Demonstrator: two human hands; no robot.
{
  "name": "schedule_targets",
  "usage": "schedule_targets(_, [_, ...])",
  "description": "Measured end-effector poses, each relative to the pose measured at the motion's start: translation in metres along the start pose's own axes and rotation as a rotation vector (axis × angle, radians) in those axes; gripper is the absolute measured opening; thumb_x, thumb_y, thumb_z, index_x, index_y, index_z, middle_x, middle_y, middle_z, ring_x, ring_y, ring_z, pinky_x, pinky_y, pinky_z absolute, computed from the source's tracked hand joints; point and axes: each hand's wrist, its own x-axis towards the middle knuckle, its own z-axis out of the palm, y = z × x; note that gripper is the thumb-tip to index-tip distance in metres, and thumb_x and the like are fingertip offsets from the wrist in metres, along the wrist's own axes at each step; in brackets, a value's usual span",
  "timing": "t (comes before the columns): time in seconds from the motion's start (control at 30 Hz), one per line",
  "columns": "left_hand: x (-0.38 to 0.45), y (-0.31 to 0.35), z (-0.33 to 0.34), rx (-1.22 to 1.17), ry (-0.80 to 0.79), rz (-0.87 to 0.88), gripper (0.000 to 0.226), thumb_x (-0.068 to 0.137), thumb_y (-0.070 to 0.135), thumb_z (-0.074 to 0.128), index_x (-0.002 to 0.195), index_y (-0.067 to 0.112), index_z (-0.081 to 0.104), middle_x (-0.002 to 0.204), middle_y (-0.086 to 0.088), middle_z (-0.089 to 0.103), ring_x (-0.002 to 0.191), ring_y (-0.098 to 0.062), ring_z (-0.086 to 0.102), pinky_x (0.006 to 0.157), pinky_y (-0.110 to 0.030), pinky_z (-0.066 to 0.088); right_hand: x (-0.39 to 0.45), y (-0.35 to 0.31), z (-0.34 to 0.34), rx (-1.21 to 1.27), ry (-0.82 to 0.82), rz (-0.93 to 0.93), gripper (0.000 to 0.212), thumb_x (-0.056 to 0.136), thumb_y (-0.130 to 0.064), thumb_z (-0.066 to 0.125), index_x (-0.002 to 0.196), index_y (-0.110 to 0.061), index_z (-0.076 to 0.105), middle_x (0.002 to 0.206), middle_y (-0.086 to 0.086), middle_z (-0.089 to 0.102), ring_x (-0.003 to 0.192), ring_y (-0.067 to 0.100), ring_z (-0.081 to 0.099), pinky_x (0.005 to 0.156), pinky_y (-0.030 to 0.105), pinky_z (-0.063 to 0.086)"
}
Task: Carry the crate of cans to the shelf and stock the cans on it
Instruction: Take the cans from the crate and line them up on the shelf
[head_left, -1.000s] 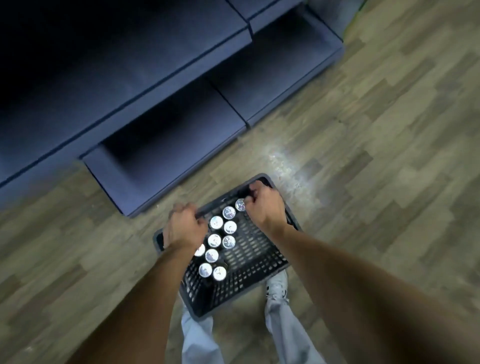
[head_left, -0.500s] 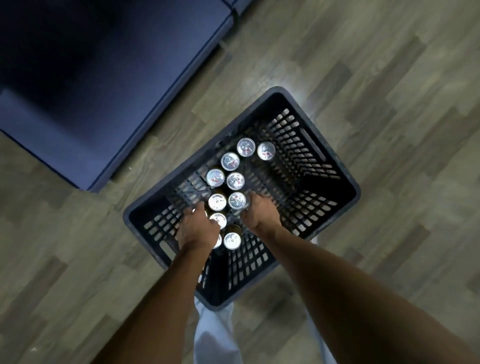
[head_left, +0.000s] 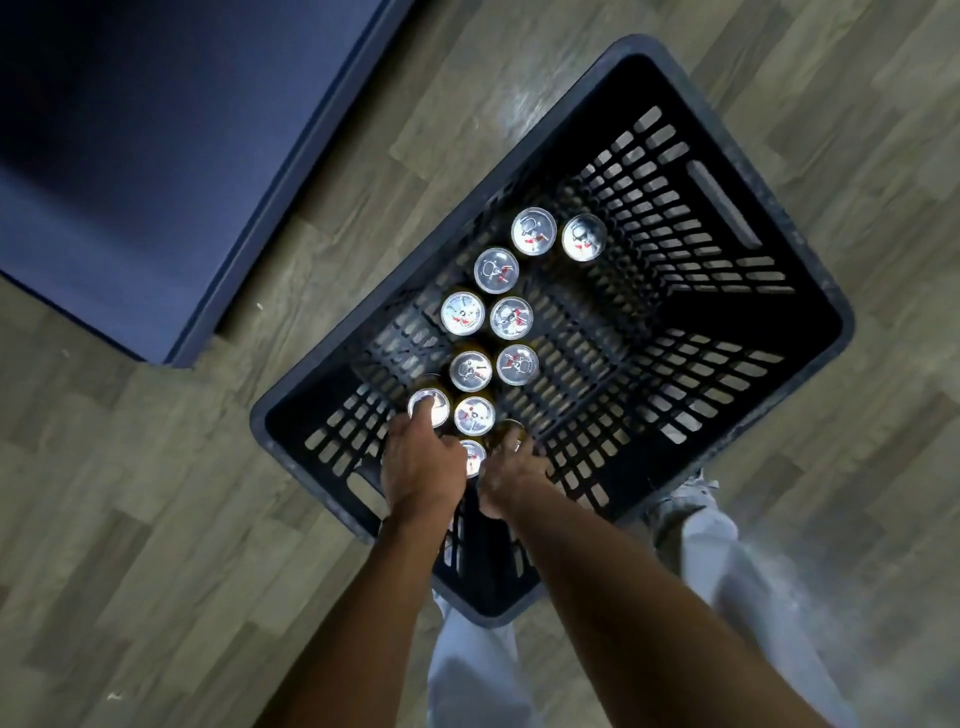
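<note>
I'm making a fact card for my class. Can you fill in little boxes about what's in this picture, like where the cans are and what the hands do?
place: wood-look floor beside a dark blue shelf
crate: dark, slatted, on the floor
cans: upright, silver tops, clustered along the crate's left side
cans stocked: none visible
left hand: inside crate, fingers on a can
right hand: inside crate, closing on a can

Hands (head_left: 467, 475) off crate (head_left: 810, 270) rim, now down among cans (head_left: 470, 370).
</note>
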Motion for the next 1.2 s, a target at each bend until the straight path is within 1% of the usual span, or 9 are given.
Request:
schedule_targets(0.3, [0.014, -0.015, 0.01, 0.062, -0.033, 0.042, 0.058, 0.093, 0.019, 0.05, 0.149, 0.029, 0.035, 0.143, -0.009, 0.041, 0.121, -0.025, 0.049, 0.078, -0.031, 0.039, 0.024, 0.002, 0.002, -0.145, 0.085, 0.007, 0.059, 0.099, -0.029, 0.055, 0.151, -0.009, 0.035, 0.16, 0.029, -0.004, 0.146, 0.049, 0.01, 0.113, 0.059, 0.033])
schedule_targets(0.47, [0.013, -0.016, 0.021, 0.076, -0.066, 0.036, 0.058, 0.093, 0.019, 0.051, 0.148, 0.026, 0.035, 0.14, -0.011, 0.043, 0.121, -0.029, 0.05, 0.089, -0.038, 0.044, 0.019, 0.013, 0.012, -0.234, 0.222, 0.005, 0.05, 0.101, -0.016, 0.051, 0.148, -0.008, 0.036, 0.149, 0.042, 0.013, 0.131, 0.055, 0.034, 0.101, 0.052, 0.048])
schedule_targets(0.6, [0.009, -0.011, 0.022, 0.058, -0.066, 0.043, 0.057, 0.093, 0.021, 0.051, 0.148, 0.025, 0.036, 0.144, -0.011, 0.043, 0.126, -0.028, 0.047, 0.097, -0.04, 0.042, 0.005, 0.035, -0.002, -0.207, 0.345, 0.062, 0.04, 0.099, -0.021, 0.048, 0.138, -0.009, 0.043, 0.144, 0.031, 0.03, 0.123, 0.043, 0.045, 0.095, 0.049, 0.049])
schedule_targets(0.73, [0.008, -0.008, 0.014, -0.065, -0.08, 0.019, 0.052, 0.088, 0.023, 0.058, 0.139, 0.022, 0.048, 0.135, -0.008, 0.058, 0.12, -0.029, 0.055, 0.097, -0.043, 0.047, -0.02, 0.038, -0.035, 0.076, 0.321, 0.131, 0.048, 0.1, -0.027, 0.047, 0.145, -0.01, 0.039, 0.147, 0.023, 0.038, 0.129, 0.04, 0.043, 0.093, 0.051, 0.046])
schedule_targets(0.83, [-0.007, 0.0, 0.001, -0.272, -0.12, -0.092, 0.041, 0.088, 0.021, 0.059, 0.129, 0.018, 0.057, 0.124, -0.008, 0.065, 0.113, -0.03, 0.058, 0.094, -0.04, 0.047, -0.044, 0.036, -0.057, 0.267, 0.286, 0.022, 0.042, 0.091, -0.026, 0.06, 0.132, -0.015, 0.056, 0.132, 0.013, 0.057, 0.12, 0.033, 0.056, 0.089, 0.041, 0.052])
schedule_targets(0.93, [-0.027, 0.016, -0.022, -0.329, -0.108, -0.159, 0.035, 0.095, 0.026, 0.054, 0.129, 0.017, 0.06, 0.13, -0.011, 0.06, 0.113, -0.031, 0.056, 0.091, -0.035, 0.044, -0.086, 0.043, -0.09, 0.595, 0.036, -0.24, 0.02, 0.093, -0.008, 0.058, 0.111, -0.004, 0.066, 0.089, 0.011, 0.059, 0.096, 0.034, 0.063, 0.058, 0.012, 0.05])
schedule_targets(1.0, [-0.034, 0.033, -0.046, -0.373, -0.128, -0.146, 0.029, 0.099, 0.031, 0.049, 0.122, 0.02, 0.063, 0.124, -0.01, 0.062, 0.099, -0.027, 0.057, 0.08, -0.032, 0.045, -0.123, 0.043, -0.122, 0.727, -0.056, -0.309, 0.005, 0.095, -0.003, 0.056, 0.098, -0.006, 0.06, 0.084, 0.008, 0.053, 0.077, 0.022, 0.056, 0.047, 0.008, 0.043])
schedule_targets(1.1, [-0.043, 0.06, -0.097, -0.635, -0.157, -0.222, 0.02, 0.1, 0.03, 0.05, 0.109, 0.023, 0.067, 0.113, -0.008, 0.065, 0.084, -0.02, 0.058, 0.061, -0.027, 0.044, -0.171, 0.041, -0.164, 0.841, -0.039, -0.385, 0.016, 0.091, -0.012, 0.063, 0.106, -0.013, 0.057, 0.094, 0.005, 0.056, 0.086, 0.021, 0.053, 0.07, 0.028, 0.05])
schedule_targets(1.2, [-0.057, 0.078, -0.148, -0.821, -0.235, -0.305, 0.013, 0.093, 0.029, 0.057, 0.094, 0.023, 0.068, 0.102, -0.007, 0.07, 0.081, -0.021, 0.063, 0.071, -0.03, 0.048, -0.21, 0.055, -0.19, 1.054, 0.021, -0.424, 0.032, 0.084, -0.018, 0.072, 0.11, -0.022, 0.055, 0.092, 0.001, 0.056, 0.086, 0.019, 0.053, 0.072, 0.029, 0.046])
